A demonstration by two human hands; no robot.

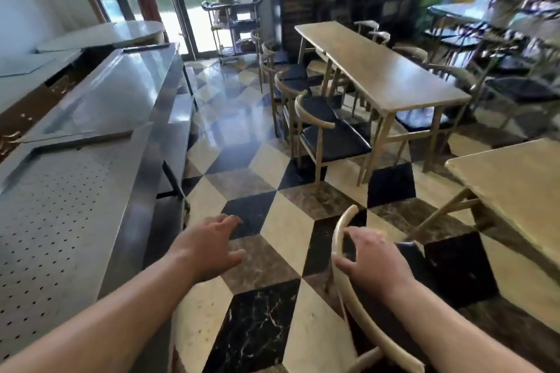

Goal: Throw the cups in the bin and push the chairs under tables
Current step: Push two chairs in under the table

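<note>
Nearby, pale curved-wood chair with dark seat (pixel 348 291) stands pulled out just left of light rectangular wooden table (pixel 515 188). Right hand (pixel 371 257) grips chair's curved backrest, fingers wrapped over it. Left hand (pixel 209 244) hovers left of chair, fingers spread, holding nothing.
</note>
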